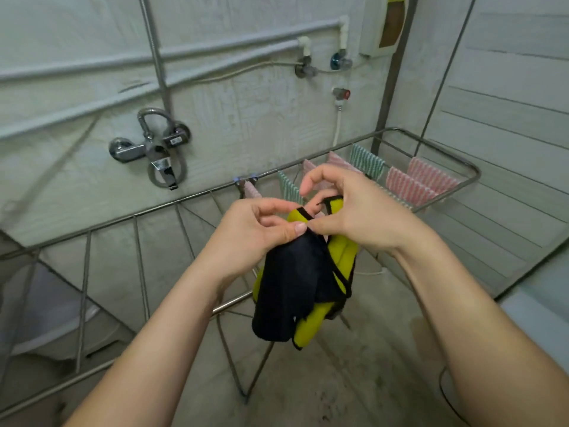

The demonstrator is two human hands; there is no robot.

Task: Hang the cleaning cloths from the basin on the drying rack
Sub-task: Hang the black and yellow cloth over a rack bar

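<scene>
Both hands hold a bunched black and yellow-green cleaning cloth [295, 288] above the metal drying rack [138, 217]. My left hand [258, 232] pinches the cloth's top edge between thumb and fingers. My right hand [348, 208] grips the black-trimmed yellow part beside it, its forefinger raised. The cloth hangs down in folds below the hands. On the rack's far right end hang several striped cloths, pink [418, 180] and green [368, 161]. The basin is not in view.
A chrome tap mixer [154, 149] and pipes are fixed to the wall behind the rack. A white tub rim [55, 309] lies under the rack's left part. The floor is concrete, and a panelled wall stands at the right.
</scene>
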